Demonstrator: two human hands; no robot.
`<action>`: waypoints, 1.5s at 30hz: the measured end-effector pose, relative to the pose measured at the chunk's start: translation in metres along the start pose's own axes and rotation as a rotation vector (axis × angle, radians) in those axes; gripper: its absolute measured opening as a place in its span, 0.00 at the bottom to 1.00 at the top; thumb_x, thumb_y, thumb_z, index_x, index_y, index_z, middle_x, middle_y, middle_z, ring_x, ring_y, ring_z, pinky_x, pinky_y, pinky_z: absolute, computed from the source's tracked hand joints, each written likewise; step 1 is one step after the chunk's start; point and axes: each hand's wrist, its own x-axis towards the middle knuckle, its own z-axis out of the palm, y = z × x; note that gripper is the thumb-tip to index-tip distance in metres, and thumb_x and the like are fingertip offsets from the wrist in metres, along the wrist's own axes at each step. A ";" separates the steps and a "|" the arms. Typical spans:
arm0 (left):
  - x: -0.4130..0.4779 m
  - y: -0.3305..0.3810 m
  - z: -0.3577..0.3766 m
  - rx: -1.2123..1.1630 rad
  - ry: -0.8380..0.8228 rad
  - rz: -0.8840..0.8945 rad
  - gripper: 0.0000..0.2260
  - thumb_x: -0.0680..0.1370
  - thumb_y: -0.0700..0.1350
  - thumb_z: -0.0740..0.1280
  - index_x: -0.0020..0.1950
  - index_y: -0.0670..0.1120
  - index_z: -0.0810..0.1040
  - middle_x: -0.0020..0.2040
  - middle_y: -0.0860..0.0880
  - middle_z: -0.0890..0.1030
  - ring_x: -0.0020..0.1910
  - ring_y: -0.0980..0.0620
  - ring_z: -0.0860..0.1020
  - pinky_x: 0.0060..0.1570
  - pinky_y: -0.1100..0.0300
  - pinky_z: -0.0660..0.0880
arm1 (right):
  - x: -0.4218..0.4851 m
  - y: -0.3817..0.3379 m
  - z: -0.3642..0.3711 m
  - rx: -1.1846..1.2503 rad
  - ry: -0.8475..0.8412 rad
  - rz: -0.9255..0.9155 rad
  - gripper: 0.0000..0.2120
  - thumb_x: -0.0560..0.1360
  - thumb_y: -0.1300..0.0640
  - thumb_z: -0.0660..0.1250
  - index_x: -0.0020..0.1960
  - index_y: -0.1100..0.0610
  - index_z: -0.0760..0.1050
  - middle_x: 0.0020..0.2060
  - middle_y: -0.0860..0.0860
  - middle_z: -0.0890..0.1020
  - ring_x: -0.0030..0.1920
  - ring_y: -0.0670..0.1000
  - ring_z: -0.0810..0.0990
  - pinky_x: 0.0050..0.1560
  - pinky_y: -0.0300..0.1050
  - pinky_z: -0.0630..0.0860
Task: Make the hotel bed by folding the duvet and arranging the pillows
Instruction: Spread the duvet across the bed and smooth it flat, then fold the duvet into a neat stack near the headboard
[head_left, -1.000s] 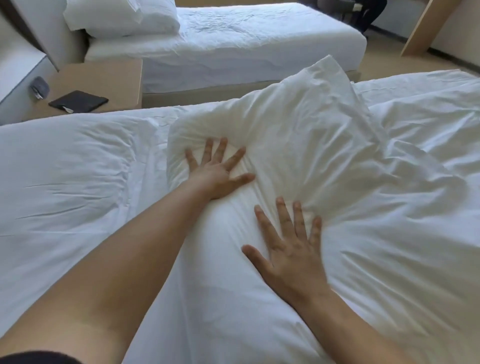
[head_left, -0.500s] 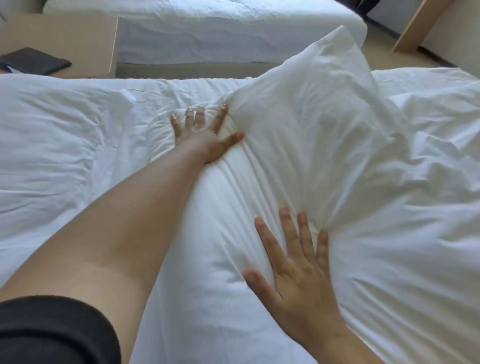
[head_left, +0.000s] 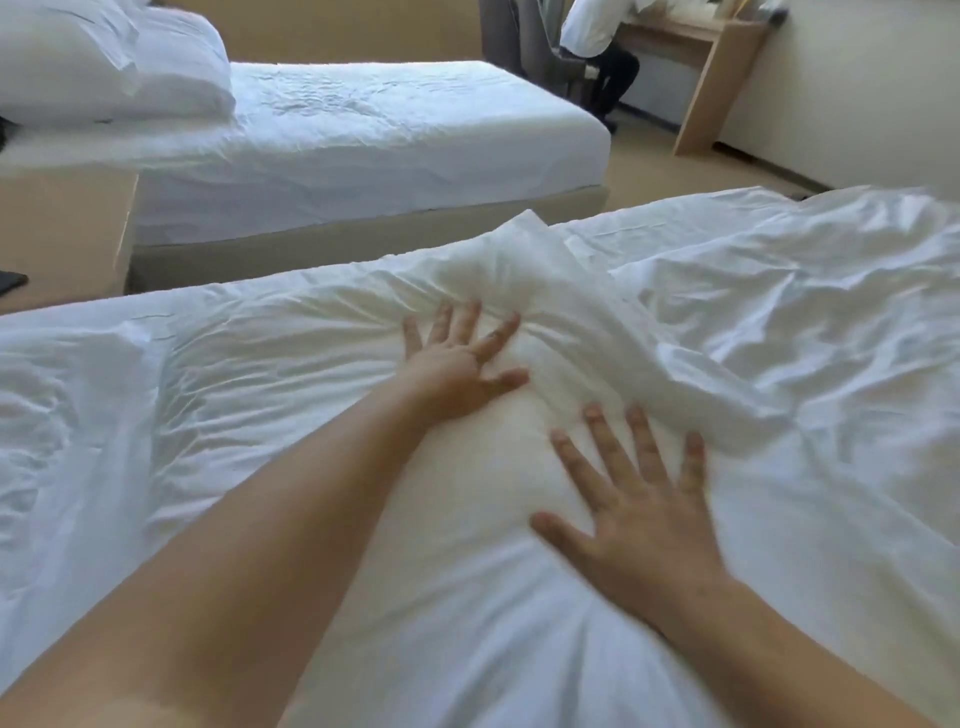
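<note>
Where the plump white fabric pillow (head_left: 467, 597) lies: mid-frame, on the wrinkled white bed (head_left: 260, 338).
Left hand (head_left: 457, 374): released, fingers spread, pressing the pillow.
Right hand (head_left: 639, 525): released, flat on the pillow.
Crumpled white duvet (head_left: 805, 312): right of frame.

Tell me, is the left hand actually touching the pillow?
Touching. The head view shows the left hand spread flat on the pillow, with the fabric dented and creased around it.
</note>
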 end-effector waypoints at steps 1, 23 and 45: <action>0.016 0.004 0.008 0.032 0.004 0.013 0.36 0.74 0.76 0.50 0.77 0.71 0.38 0.82 0.50 0.35 0.80 0.44 0.33 0.72 0.31 0.32 | 0.004 0.021 0.007 0.003 0.011 0.071 0.38 0.73 0.21 0.39 0.79 0.34 0.46 0.82 0.47 0.47 0.81 0.57 0.44 0.73 0.74 0.41; -0.059 0.071 -0.002 -0.053 -0.165 -0.100 0.37 0.77 0.72 0.52 0.82 0.60 0.45 0.83 0.48 0.44 0.82 0.47 0.44 0.77 0.39 0.39 | -0.032 0.062 0.017 0.207 -0.201 0.185 0.46 0.64 0.20 0.28 0.76 0.40 0.26 0.81 0.54 0.39 0.81 0.57 0.40 0.78 0.61 0.39; -0.369 0.455 -0.085 -0.121 -0.329 0.429 0.19 0.79 0.58 0.65 0.67 0.52 0.75 0.57 0.52 0.82 0.56 0.52 0.79 0.55 0.59 0.74 | -0.481 0.275 -0.180 0.551 0.103 0.680 0.21 0.80 0.42 0.60 0.70 0.50 0.68 0.64 0.49 0.74 0.60 0.52 0.77 0.57 0.49 0.75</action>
